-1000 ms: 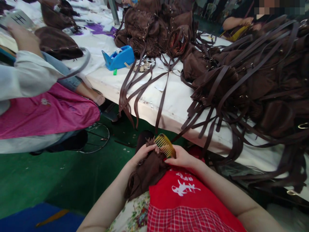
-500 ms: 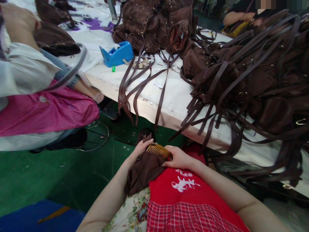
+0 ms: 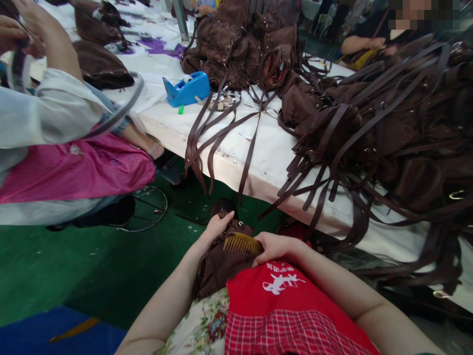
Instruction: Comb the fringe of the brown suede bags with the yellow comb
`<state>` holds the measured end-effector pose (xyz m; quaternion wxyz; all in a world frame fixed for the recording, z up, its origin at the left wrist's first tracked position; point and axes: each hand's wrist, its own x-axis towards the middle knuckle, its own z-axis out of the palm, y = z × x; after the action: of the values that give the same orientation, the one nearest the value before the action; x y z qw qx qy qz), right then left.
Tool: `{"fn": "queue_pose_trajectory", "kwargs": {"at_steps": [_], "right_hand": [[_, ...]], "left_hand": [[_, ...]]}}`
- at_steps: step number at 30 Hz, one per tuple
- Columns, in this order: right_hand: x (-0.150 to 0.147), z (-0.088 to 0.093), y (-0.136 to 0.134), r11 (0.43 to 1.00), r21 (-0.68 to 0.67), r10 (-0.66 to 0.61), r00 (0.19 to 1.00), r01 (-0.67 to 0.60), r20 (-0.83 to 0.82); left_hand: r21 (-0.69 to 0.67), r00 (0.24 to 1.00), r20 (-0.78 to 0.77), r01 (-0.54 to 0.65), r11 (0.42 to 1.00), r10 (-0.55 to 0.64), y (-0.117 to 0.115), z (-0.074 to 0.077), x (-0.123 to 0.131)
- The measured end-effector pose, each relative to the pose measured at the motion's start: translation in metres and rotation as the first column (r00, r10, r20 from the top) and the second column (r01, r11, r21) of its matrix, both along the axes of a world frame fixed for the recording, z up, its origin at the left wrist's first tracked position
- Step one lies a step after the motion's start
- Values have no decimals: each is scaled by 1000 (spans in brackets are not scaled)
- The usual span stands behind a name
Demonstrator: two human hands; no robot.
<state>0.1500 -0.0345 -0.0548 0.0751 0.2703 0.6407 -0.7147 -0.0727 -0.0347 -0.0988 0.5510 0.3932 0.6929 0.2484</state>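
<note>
On my lap lies a dark brown fabric bag [image 3: 218, 266], partly folded, with a small metal ring near its top. My left hand [image 3: 220, 224] is closed on a gathered, fringed part of it at the far end. A yellowish-brown comb [image 3: 241, 242] is gripped at its right end by my right hand [image 3: 275, 247]. Its teeth point down and to the left, over the brown fabric; whether they touch it I cannot tell. The red apron [image 3: 258, 291] I wear lies beneath the bag's right edge.
A white-covered table [image 3: 232, 170] stands ahead, bearing heaped brown bags [image 3: 399, 128] with straps hanging over its edge. A blue tape dispenser [image 3: 190, 88] sits near the edge. At left, a co-worker in a pink apron [image 3: 84, 167] sits close; another person's arm [image 3: 356, 45] shows at far right.
My right hand has moved the comb slightly down, closer to my lap. My left hand stays on the bag's gathered end. The co-worker's hands at left have shifted, and the view has tilted slightly.
</note>
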Motion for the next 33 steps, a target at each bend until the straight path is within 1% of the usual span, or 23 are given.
{"fn": "queue_pose_trajectory", "kwargs": {"at_steps": [1,2,3,4,5,6,7,8,9,10,11,12,14,15,17,19,20,22,25,27,28,30,33], "right_hand": [[0,4,0,993,113,18,999,-22,37],[-1,9,-1,969,242,36,997,-51,69],[-2,15,-1,926,368,56,994,-86,90],[-5,21,-1,871,477,81,992,-120,101],[-8,27,-1,817,558,111,989,-149,102],[-11,33,-1,774,609,145,985,-173,95],[-13,39,0,749,635,178,980,-191,85],[-16,45,1,740,641,202,977,-202,74],[-16,50,2,744,637,212,975,-204,65],[-16,54,2,754,625,214,975,-202,57],[-15,58,2,765,612,210,976,-199,55],[-12,61,0,770,609,195,979,-192,62],[-5,62,-6,756,632,134,986,-169,103],[-2,61,-11,748,648,77,989,-144,130],[3,56,-18,748,662,-101,979,-41,175],[5,49,-22,774,626,-264,946,91,188],[5,45,-21,790,596,-312,931,144,189],[5,36,-18,822,534,-345,919,197,191],[4,28,-11,890,387,-325,931,241,169],[3,26,-8,937,243,-279,956,250,94],[3,26,-7,955,183,-245,968,233,50],[3,27,-7,974,123,-192,981,191,0],[6,29,-6,994,70,-90,996,88,27]], "left_hand": [[62,982,-181,-41,997,51,-1,6,0],[172,931,-343,-72,982,128,-1,14,0],[314,870,-442,-76,946,217,-2,23,1],[455,840,-463,-48,889,282,-2,32,1],[564,865,-415,2,826,281,-2,42,2],[620,929,-324,65,782,180,-1,50,4],[623,980,-200,141,769,-17,0,57,6],[595,970,-55,223,772,-237,2,62,9],[551,908,87,299,779,-410,3,64,12],[501,833,205,362,786,-514,4,63,14],[451,778,292,401,797,-557,4,60,17],[408,753,346,416,812,-560,5,55,19],[340,758,397,402,850,-518,5,43,20],[310,770,412,384,870,-487,4,37,20],[273,799,435,323,906,-416,3,26,19],[257,789,486,280,925,-374,2,19,18],[244,769,527,272,931,-363,2,17,18],[203,707,620,273,940,-339,1,16,18],[132,610,742,275,953,-278,0,21,20],[96,543,803,288,953,-245,0,27,21],[81,516,823,306,948,-237,0,30,22],[63,489,839,349,935,-239,0,34,23],[62,496,817,435,898,-296,2,35,23]]}}
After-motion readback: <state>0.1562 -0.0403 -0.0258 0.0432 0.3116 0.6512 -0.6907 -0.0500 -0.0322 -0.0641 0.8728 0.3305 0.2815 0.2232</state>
